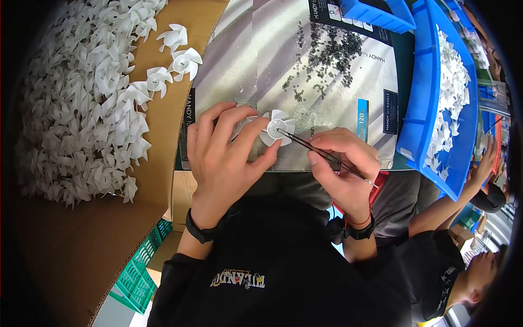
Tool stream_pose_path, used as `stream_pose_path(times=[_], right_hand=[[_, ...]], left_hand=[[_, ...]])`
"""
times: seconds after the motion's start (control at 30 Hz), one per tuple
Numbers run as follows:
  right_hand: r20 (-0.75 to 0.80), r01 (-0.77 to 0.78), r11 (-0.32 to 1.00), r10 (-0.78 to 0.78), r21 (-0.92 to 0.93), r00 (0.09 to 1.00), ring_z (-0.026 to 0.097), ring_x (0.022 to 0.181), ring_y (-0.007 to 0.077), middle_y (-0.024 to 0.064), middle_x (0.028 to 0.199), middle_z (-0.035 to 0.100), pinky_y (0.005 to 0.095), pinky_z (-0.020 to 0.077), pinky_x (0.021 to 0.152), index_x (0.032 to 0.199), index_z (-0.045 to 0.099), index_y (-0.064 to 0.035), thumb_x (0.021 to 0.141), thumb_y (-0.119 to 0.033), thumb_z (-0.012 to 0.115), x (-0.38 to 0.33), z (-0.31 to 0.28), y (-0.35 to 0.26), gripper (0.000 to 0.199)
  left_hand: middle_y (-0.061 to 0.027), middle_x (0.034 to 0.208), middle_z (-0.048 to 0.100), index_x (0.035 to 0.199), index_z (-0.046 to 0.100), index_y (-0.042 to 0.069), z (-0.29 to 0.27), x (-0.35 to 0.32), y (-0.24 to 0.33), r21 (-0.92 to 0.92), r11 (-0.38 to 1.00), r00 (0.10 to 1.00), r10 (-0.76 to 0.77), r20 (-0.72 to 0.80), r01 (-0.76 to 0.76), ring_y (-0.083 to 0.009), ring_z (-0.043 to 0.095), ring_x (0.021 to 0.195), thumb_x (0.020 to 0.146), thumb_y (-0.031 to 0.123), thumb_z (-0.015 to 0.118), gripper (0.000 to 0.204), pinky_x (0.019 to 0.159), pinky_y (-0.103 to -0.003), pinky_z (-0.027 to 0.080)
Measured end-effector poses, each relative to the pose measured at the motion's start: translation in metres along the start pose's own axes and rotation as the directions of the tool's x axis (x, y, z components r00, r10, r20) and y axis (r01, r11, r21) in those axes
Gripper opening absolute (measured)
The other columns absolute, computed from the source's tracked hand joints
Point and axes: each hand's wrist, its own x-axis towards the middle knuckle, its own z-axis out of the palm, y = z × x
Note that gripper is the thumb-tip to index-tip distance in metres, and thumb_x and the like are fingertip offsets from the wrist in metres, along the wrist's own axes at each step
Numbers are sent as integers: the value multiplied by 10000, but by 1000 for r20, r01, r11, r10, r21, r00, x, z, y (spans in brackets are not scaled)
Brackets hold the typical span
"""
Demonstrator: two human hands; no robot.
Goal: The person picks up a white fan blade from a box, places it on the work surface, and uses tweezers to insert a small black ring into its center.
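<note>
A white fan blade wheel (283,120) is pinched by its edge between the thumb and fingers of my left hand (220,147). Another white bladed piece (243,124) shows partly beneath those fingers. My right hand (348,163) grips black tweezers (316,148), whose tips reach the round hub of the wheel. Whether the tips hold anything is too small to tell. Farther back on the printed sheet (234,60) lies a loose scatter of tiny black rings (332,52).
To the left, a cardboard box (158,103) holds a heap of white fan wheels (81,103), with a few on its flap. At right stands a blue bin (422,103) of white wheels, and a smaller blue tray (376,16) is behind. A co-worker (436,267) sits at the right.
</note>
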Motion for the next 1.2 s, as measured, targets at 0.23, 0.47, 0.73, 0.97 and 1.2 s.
stream_pose_path(times=[0.23, 0.47, 0.73, 0.97, 1.2], right_hand=[[7, 18, 999, -18, -39, 1000, 695, 869, 204, 168, 977, 706, 269, 540, 744, 1009, 677, 69, 807, 122, 730, 4, 1, -4, 215], [68, 38, 971, -23, -235, 997, 664, 719, 127, 95, 864, 709, 238, 487, 623, 973, 702, 50, 797, 94, 737, 13, 1, -22, 184], [20, -83, 970, 89, -227, 996, 684, 727, 115, 100, 873, 728, 228, 516, 650, 982, 696, 66, 817, 99, 717, 4, 2, -18, 170], [-31, -93, 985, 89, -147, 996, 705, 766, 137, 113, 886, 738, 237, 537, 687, 997, 696, 77, 826, 110, 714, 1, 6, -16, 175], [-214, -10, 973, -41, -232, 976, 678, 710, 166, 129, 860, 730, 274, 528, 662, 968, 714, 41, 825, 68, 752, -6, -13, -28, 151]], left_hand=[[47, 1084, 669, 965, 749, 164, -1, 0, 0, 0, 1000, 1000, 2, 4, -2, -224, 629, 1079, 673, 226, 865, 320, 811, -363, 431], [2, 1092, 677, 959, 739, 147, -2, 0, 2, -8, 1000, 1000, -6, 16, 6, -283, 630, 1082, 652, 177, 875, 337, 869, -402, 479], [6, 1091, 680, 960, 741, 149, -3, 1, 4, -7, 1000, 1000, -6, 21, 6, -279, 631, 1080, 653, 186, 872, 336, 866, -399, 472], [-12, 1132, 674, 1006, 740, 143, -4, -2, 0, -9, 1000, 999, 1, 39, -1, -283, 625, 1096, 657, 189, 871, 376, 875, -397, 467], [-101, 1261, 622, 1217, 680, 82, -7, 1, 1, -95, 995, 999, -41, 29, 44, -314, 593, 1137, 690, 198, 867, 571, 905, -419, 462]])
